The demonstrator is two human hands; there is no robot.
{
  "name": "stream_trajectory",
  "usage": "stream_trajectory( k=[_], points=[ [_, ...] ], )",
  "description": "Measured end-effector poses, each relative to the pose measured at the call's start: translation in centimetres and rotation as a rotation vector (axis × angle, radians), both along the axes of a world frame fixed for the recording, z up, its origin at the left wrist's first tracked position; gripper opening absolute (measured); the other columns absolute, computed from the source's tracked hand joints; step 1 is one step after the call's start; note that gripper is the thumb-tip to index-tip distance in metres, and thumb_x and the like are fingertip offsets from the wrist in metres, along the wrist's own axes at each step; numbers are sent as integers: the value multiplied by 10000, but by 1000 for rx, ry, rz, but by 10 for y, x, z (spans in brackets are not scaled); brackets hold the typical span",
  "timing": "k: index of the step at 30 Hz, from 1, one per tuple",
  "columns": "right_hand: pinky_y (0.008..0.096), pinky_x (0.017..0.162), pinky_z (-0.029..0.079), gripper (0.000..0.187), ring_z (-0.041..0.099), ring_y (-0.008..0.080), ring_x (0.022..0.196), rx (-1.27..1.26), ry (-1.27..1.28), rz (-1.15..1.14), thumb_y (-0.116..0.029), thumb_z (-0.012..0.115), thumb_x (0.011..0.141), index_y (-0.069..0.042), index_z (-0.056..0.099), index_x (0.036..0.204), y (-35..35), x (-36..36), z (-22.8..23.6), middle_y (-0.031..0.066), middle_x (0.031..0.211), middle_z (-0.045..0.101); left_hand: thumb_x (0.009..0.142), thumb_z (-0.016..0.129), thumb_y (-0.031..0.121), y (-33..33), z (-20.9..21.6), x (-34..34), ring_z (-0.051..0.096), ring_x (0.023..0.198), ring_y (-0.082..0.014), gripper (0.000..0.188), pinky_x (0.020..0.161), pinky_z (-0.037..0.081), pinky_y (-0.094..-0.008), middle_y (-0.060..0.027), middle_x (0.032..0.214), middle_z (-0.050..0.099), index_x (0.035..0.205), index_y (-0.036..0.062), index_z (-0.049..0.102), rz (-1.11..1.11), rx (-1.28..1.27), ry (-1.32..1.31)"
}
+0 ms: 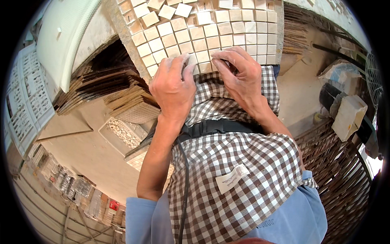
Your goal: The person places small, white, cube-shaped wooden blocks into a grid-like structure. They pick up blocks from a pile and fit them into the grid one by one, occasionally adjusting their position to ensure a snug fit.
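We judge the step in hand to be aligning the small square tiles (198, 44) on the board (280, 32) before our waist, and the next move calls for light, even fingertip pressure along the near row. We hold the left hand (174, 86) and right hand (243, 74) half-curled at that edge, but cannot tell whether either pinches a tile. The rows run roughly left to right; the square tiles show no long axis.

Tiles (198, 44) are cream, shirt (298, 209) blue — apron (203, 195) checked brown and white.
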State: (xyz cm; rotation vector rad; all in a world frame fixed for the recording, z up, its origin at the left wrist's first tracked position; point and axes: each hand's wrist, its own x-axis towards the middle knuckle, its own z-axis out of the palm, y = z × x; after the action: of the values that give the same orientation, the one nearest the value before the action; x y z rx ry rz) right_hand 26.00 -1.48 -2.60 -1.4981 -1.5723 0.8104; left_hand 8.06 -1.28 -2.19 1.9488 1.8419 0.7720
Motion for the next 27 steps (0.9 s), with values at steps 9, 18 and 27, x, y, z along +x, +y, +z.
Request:
stream_trajectory(
  k=[9, 18, 27],
  points=[
    [261, 674, 531, 140, 690, 139, 787, -6, 39, -12, 21, 776, 920, -16, 786, 1054, -1, 6, -2, 72, 938, 744, 835, 848, 89, 2, 2, -5, 689, 731, -251, 239, 663, 545, -366, -66, 880, 700, 1068, 98, 798, -71, 88, 113],
    [268, 710, 553, 132, 713, 152, 822, -9, 31, -9, 15, 759, 931, -14, 786, 1057, -3, 10, -3, 76, 949, 754, 813, 855, 168, 11, 9, -15, 654, 749, -264, 224, 646, 495, -410, -50, 827, 612, 1020, 135, 776, -193, 111, 234],
    [264, 674, 523, 128, 675, 130, 792, -36, 35, -7, 13, 755, 934, -22, 789, 1053, -3, 10, -1, 63, 923, 736, 806, 825, 111, 1, -2, -12, 633, 705, -244, 233, 610, 470, -392, -27, 779, 603, 1031, 169, 816, -143, 155, 229]
  ],
)
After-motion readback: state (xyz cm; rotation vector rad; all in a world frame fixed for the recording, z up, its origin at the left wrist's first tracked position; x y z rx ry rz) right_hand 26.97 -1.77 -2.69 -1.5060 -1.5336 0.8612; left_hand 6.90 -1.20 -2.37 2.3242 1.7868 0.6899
